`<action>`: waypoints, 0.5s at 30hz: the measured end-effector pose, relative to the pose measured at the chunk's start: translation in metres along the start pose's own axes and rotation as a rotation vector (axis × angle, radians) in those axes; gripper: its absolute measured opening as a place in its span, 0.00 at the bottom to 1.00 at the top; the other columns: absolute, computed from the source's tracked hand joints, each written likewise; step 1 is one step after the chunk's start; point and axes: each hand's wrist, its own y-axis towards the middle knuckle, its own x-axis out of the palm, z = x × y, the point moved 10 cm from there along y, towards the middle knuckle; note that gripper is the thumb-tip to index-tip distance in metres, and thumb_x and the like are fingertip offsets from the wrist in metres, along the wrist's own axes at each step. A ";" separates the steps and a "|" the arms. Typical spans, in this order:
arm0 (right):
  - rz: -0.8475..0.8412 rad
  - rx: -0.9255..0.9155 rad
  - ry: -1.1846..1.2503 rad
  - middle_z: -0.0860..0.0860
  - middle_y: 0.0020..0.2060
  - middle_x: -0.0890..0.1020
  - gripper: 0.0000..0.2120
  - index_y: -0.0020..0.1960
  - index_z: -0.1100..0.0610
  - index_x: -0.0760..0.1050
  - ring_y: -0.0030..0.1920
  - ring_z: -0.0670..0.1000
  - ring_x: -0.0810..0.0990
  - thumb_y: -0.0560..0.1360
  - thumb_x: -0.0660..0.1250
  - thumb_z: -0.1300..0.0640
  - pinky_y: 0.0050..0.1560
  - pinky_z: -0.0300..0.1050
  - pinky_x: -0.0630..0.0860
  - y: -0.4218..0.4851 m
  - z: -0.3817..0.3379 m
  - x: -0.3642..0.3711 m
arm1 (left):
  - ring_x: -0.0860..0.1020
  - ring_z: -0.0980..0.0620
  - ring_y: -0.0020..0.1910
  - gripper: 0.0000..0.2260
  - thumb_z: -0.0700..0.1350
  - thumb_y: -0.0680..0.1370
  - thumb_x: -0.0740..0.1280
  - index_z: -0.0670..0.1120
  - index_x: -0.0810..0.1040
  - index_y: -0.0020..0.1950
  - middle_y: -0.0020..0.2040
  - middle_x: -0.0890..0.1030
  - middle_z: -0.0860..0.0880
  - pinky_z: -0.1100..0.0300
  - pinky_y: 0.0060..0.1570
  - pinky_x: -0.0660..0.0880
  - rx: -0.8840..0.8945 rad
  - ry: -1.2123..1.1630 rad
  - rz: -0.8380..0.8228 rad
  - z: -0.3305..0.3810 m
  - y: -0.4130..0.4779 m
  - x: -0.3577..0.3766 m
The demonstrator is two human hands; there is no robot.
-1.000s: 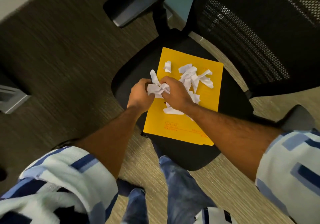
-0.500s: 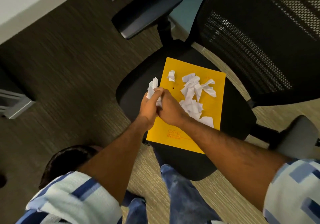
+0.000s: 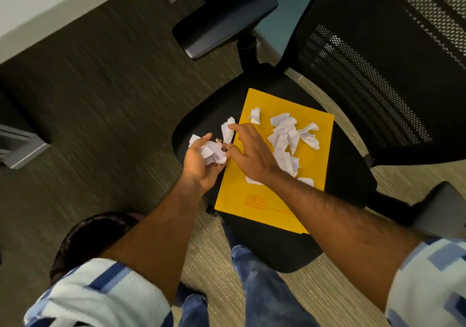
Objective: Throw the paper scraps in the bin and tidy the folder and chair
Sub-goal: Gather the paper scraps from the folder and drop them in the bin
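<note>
A yellow folder (image 3: 254, 195) lies flat on the black seat of an office chair (image 3: 348, 175). Several white paper scraps (image 3: 290, 137) are scattered over the folder's far half. My left hand (image 3: 201, 165) is cupped palm-up just left of the folder, holding a crumpled wad of scraps (image 3: 213, 151). My right hand (image 3: 249, 152) hovers over the folder's left edge, fingers spread, its fingertips touching a single scrap (image 3: 228, 129) at the folder's edge. A dark round bin (image 3: 83, 235) shows at the lower left, partly hidden behind my left arm.
The chair's mesh backrest (image 3: 393, 49) rises at the right and its left armrest (image 3: 224, 18) juts out above the seat. A white desk edge (image 3: 50, 6) crosses the upper left. A grey metal base (image 3: 20, 147) sits at the left edge. Carpet surrounds the chair.
My hands, pressed together over the folder's left edge, have come apart. The left now cups the wad alone; the right has opened its fingers over the folder. More of the bin shows.
</note>
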 end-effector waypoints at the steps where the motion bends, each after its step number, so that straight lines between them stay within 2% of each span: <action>1: 0.025 0.061 -0.009 0.53 0.63 0.74 0.21 0.67 0.54 0.70 0.60 0.53 0.75 0.76 0.62 0.50 0.56 0.50 0.76 0.006 0.009 0.000 | 0.80 0.46 0.45 0.07 0.44 0.78 0.65 0.46 0.76 0.55 0.51 0.77 0.41 0.53 0.43 0.81 -0.005 -0.019 0.004 0.001 0.001 -0.003; 4: -0.012 0.166 -0.188 0.55 0.66 0.72 0.23 0.69 0.54 0.68 0.62 0.56 0.76 0.76 0.66 0.53 0.55 0.47 0.76 0.026 0.025 0.015 | 0.81 0.45 0.46 0.07 0.44 0.77 0.67 0.45 0.76 0.54 0.50 0.78 0.41 0.51 0.43 0.82 -0.003 -0.039 0.013 0.003 0.002 -0.012; 6: -0.084 0.158 -0.311 0.56 0.68 0.69 0.27 0.72 0.54 0.64 0.64 0.57 0.75 0.76 0.68 0.53 0.58 0.49 0.77 0.039 0.023 0.030 | 0.81 0.45 0.46 0.07 0.44 0.77 0.67 0.46 0.76 0.54 0.49 0.79 0.42 0.50 0.46 0.82 0.006 -0.038 0.013 0.005 0.002 -0.018; 9: -0.180 0.155 -0.456 0.57 0.70 0.65 0.33 0.75 0.51 0.60 0.62 0.56 0.76 0.75 0.70 0.52 0.56 0.48 0.78 0.051 0.020 0.051 | 0.81 0.44 0.48 0.05 0.43 0.76 0.67 0.45 0.77 0.51 0.48 0.79 0.41 0.47 0.49 0.82 0.019 -0.045 0.021 0.012 0.000 -0.029; 12: -0.180 0.162 -0.527 0.57 0.68 0.66 0.29 0.72 0.53 0.66 0.59 0.56 0.78 0.74 0.71 0.57 0.54 0.45 0.77 0.058 0.016 0.053 | 0.81 0.43 0.49 0.04 0.43 0.76 0.67 0.45 0.77 0.50 0.47 0.80 0.42 0.47 0.46 0.82 0.037 -0.049 0.025 0.021 -0.003 -0.040; 15: -0.141 0.173 -0.426 0.56 0.64 0.72 0.19 0.65 0.56 0.74 0.57 0.54 0.78 0.75 0.69 0.62 0.52 0.43 0.77 0.055 0.015 0.042 | 0.81 0.43 0.49 0.05 0.44 0.77 0.66 0.45 0.77 0.51 0.47 0.80 0.42 0.48 0.45 0.82 0.053 -0.055 0.023 0.029 -0.008 -0.045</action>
